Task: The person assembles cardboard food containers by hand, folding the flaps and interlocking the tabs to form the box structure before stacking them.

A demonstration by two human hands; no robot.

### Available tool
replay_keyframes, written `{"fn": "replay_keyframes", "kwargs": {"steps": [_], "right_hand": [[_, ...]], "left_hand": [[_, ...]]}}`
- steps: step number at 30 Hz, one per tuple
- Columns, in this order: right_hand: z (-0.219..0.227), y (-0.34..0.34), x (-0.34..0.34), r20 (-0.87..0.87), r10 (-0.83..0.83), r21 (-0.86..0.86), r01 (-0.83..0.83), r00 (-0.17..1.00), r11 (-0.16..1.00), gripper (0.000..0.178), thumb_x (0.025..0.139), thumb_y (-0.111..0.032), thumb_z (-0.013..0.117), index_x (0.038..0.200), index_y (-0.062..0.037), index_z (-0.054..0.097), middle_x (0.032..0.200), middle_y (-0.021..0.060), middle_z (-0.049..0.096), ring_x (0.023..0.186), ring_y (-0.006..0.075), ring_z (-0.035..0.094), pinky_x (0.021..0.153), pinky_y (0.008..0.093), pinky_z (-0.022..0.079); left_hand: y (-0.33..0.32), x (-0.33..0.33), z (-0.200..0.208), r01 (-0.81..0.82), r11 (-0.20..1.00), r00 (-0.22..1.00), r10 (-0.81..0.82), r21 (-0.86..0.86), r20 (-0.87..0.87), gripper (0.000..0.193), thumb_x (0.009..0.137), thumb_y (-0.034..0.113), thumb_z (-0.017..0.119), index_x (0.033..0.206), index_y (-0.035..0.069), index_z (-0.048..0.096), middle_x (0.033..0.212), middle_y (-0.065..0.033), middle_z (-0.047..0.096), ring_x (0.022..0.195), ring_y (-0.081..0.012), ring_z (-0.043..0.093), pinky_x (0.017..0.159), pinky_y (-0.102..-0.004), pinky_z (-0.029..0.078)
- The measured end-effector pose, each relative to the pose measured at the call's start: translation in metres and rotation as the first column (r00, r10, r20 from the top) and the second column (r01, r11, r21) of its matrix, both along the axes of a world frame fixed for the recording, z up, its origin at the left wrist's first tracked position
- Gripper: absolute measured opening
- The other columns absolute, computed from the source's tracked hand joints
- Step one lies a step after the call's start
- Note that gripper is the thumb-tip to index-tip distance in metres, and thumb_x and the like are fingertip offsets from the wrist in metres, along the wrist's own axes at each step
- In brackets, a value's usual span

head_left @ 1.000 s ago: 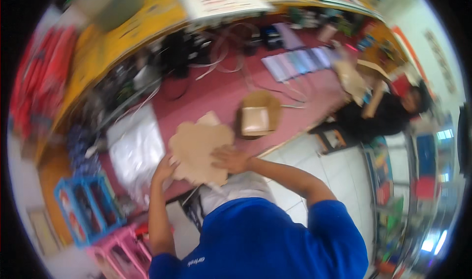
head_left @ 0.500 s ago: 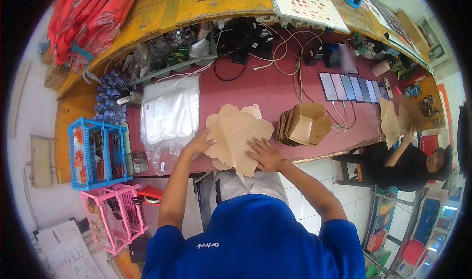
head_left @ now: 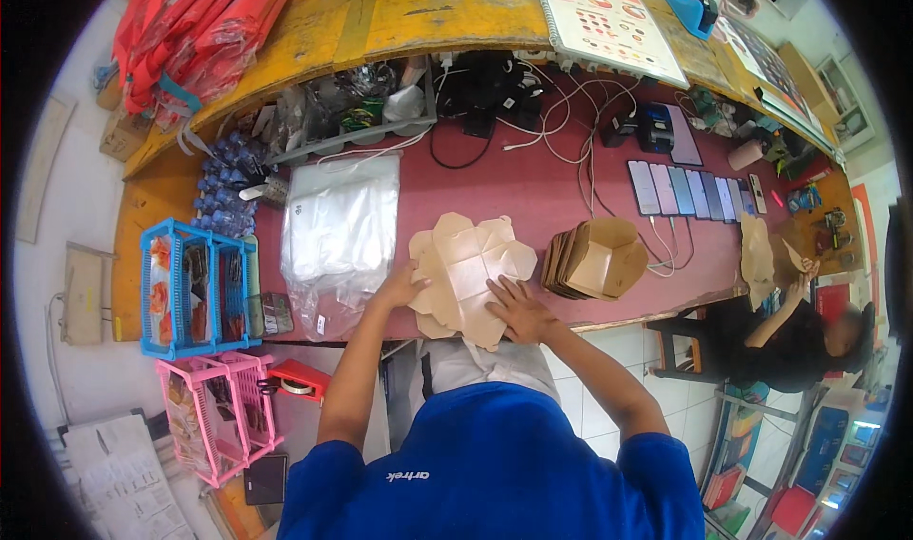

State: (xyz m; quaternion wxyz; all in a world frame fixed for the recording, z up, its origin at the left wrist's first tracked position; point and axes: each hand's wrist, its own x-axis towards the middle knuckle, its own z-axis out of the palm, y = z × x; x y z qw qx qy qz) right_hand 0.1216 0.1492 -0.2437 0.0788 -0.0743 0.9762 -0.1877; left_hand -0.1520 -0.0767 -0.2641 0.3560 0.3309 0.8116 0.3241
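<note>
Flat brown cardboard box blanks (head_left: 463, 264) with rounded flaps and crease lines lie layered in front of me at the table's near edge. My left hand (head_left: 401, 286) is closed at their left edge, its thumb on top of the board. Spread over the lower right flap are the fingers of my right hand (head_left: 519, 313), lying flat. To the right of the blanks rests a nested stack of folded cardboard boxes (head_left: 609, 259), lying on its side with an open box facing me.
Clear plastic bags (head_left: 342, 221) lie left of the blanks. Blue basket racks (head_left: 195, 288) stand at the left edge, above a pink rack (head_left: 214, 416). Phones (head_left: 680, 193) and cables lie at the right rear. A seated person (head_left: 785, 340) handles cardboard at far right.
The top blank now shows a glossy, creased face instead of a plain one. My left hand has shifted to its edge. The view has moved slightly.
</note>
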Motion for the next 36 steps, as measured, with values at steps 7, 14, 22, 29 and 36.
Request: {"fn": "replay_keyframes", "kwargs": {"steps": [7, 14, 22, 29, 36], "right_hand": [[0.002, 0.006, -0.001, -0.042, 0.008, 0.004, -0.008, 0.999, 1.0, 0.07, 0.079, -0.027, 0.072, 0.144, -0.0099, 0.053, 0.167, 0.0243, 0.024, 0.153, 0.0462, 0.024, 0.118, 0.062, 0.028], [0.004, 0.002, -0.005, 0.04, 0.007, 0.052, -0.009, 0.999, 0.999, 0.065, 0.086, -0.034, 0.066, 0.146, -0.0123, 0.053, 0.169, 0.0206, 0.022, 0.154, 0.0438, 0.022, 0.121, 0.0623, 0.025], [0.001, -0.004, 0.005, 0.011, -0.055, -0.073, 0.055, 0.998, 0.996, 0.072, 0.08, -0.024, 0.07, 0.147, -0.0114, 0.049, 0.171, 0.0186, 0.019, 0.157, 0.0416, 0.017, 0.123, 0.0619, 0.021], [0.008, 0.002, 0.005, 0.078, -0.062, -0.075, 0.068, 0.995, 0.995, 0.067, 0.088, -0.032, 0.069, 0.149, -0.0139, 0.048, 0.171, 0.0158, 0.017, 0.158, 0.0396, 0.013, 0.125, 0.061, 0.017], [0.005, 0.0, 0.004, 0.048, -0.072, -0.109, 0.077, 0.996, 0.991, 0.07, 0.081, -0.025, 0.072, 0.146, -0.0128, 0.049, 0.172, 0.0161, 0.016, 0.158, 0.0404, 0.014, 0.125, 0.0612, 0.017]], "left_hand": [[0.002, 0.001, -0.02, 0.007, 0.999, 0.988, -0.001, 0.036, -0.155, 0.056, 0.091, 0.031, 0.077, 0.131, -0.004, 0.057, 0.126, -0.029, 0.065, 0.121, -0.044, 0.061, 0.103, -0.0468, 0.048], [-0.004, 0.015, -0.011, -0.097, 0.994, 0.959, 0.106, 0.048, -0.261, 0.051, 0.094, 0.034, 0.074, 0.129, 0.0, 0.06, 0.118, -0.0279, 0.069, 0.113, -0.0454, 0.065, 0.097, -0.0492, 0.051], [-0.031, 0.028, -0.02, -0.209, 0.976, 0.968, 0.198, -0.059, -0.153, 0.046, 0.103, 0.032, 0.06, 0.13, -0.004, 0.06, 0.119, -0.0237, 0.07, 0.103, -0.0372, 0.072, 0.084, -0.0449, 0.059], [-0.019, 0.047, 0.002, -0.465, 0.884, 0.873, 0.451, 0.04, 0.187, 0.031, 0.104, 0.022, 0.057, 0.119, -0.005, 0.063, 0.106, -0.0245, 0.071, 0.086, -0.0359, 0.076, 0.065, -0.0432, 0.065], [-0.015, 0.05, 0.02, -0.465, 0.885, 0.877, 0.459, 0.006, 0.143, 0.03, 0.104, 0.02, 0.058, 0.121, -0.004, 0.063, 0.107, -0.025, 0.071, 0.087, -0.0364, 0.076, 0.067, -0.0432, 0.064]]}}
